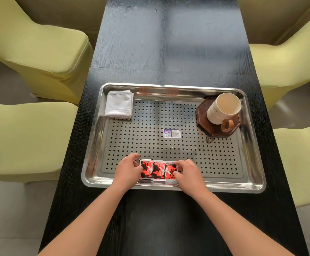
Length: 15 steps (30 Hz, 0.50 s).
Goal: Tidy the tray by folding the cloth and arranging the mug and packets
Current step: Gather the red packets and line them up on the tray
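Lining up the packets (158, 170) looks like the step going on now, because the other parts of the job seem done. The cloth (119, 104) is lying folded in the far left corner of the tray (170, 187), and the mug (222, 109) is sitting on a dark wooden coaster (208, 129) in the far right corner, with its handle pointing toward the person. The red and black packets are lying side by side in a short row at the near edge of the tray, a little over each other. The left hand (128, 171) is holding the left end of the row, and its fingers (134, 156) are pinching the first packet. The right hand (188, 172) is holding the right end, and its fingers (181, 163) are pressing down on the last packet. Both arms are reaching straight out over the black bench (169, 52), with the wrists low and the hands turning in toward each other. I think the next move is calling for a soft push from both sides, so the packets are sitting even and straight along the tray edge. The packets look thin and slippery, so a hard push could be making them slide over each other. A small sticker (171, 133) is sitting in the middle of the tray.
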{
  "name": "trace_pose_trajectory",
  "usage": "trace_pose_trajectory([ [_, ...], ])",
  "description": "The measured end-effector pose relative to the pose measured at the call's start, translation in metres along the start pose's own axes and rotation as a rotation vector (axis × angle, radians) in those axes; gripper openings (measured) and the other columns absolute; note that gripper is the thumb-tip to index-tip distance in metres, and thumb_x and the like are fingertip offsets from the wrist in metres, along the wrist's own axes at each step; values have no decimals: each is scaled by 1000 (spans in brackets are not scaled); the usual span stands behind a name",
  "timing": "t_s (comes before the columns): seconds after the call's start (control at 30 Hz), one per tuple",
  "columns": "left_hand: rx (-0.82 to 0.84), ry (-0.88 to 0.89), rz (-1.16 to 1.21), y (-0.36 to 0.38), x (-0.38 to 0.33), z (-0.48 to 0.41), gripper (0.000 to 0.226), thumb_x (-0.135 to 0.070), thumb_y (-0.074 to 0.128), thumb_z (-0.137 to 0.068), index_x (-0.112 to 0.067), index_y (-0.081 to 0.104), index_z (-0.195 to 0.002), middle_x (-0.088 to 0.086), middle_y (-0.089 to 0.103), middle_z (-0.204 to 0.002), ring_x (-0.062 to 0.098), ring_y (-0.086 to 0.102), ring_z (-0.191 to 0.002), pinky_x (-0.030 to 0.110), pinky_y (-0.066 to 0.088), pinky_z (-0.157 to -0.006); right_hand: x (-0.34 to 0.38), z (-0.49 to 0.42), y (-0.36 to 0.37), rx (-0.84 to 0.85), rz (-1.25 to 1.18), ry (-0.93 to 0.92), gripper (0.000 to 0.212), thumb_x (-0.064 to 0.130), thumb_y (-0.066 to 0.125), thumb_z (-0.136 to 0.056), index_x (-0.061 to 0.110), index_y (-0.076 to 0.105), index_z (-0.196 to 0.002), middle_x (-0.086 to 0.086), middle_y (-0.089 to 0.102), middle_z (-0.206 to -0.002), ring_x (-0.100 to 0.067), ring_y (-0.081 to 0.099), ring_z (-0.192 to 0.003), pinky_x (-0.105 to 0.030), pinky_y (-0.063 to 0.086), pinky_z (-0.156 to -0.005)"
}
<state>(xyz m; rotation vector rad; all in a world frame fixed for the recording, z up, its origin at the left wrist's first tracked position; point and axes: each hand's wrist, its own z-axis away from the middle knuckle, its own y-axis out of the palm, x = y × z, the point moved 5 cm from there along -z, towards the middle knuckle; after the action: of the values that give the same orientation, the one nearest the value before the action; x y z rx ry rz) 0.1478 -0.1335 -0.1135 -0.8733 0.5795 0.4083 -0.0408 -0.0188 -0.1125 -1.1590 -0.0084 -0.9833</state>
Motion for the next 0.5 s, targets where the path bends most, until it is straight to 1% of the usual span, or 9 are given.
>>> trace_pose_trajectory([
  [0.13,19,-24,22,-1,1,3,49,-7,58,-90,-19,53,-136,-1,63,-92,20,66,-87,43,59,-82,-1,0,-2,11,-20,21,38,19,59,-95,18,60,-132,0,56,-113,-16,58,-103,-32,51,-92],
  [0.23,21,-24,17,-2,0,3,49,-7,58,-89,-19,53,-136,-2,64,-91,20,66,-85,44,59,-82,1,1,-4,19,-27,20,38,20,60,-95,18,60,-133,-1,58,-117,-16,58,-105,-32,50,-94],
  [0.33,15,-14,-16,-4,-1,4,49,-8,59,-89,-20,54,-136,-3,63,-90,16,64,-85,41,58,-84,4,0,-7,27,-23,19,38,21,60,-95,18,59,-133,-2,59,-120,-16,58,-107,-32,50,-93],
  [0.4,10,2,-44,-5,-3,6,49,-10,60,-89,-21,54,-136,-3,64,-91,14,62,-86,36,56,-82,5,1,-10,26,-27,18,38,20,58,-96,17,59,-134,-2,60,-121,-16,58,-108,-32,49,-93],
  [0.5,-2,34,-87,-7,-5,7,48,-13,61,-89,-21,55,-136,-5,63,-94,12,59,-88,30,50,-78,7,0,-14,23,-3,10,36,17,54,-97,15,59,-133,-5,62,-122,-19,59,-110,-35,49,-95],
])
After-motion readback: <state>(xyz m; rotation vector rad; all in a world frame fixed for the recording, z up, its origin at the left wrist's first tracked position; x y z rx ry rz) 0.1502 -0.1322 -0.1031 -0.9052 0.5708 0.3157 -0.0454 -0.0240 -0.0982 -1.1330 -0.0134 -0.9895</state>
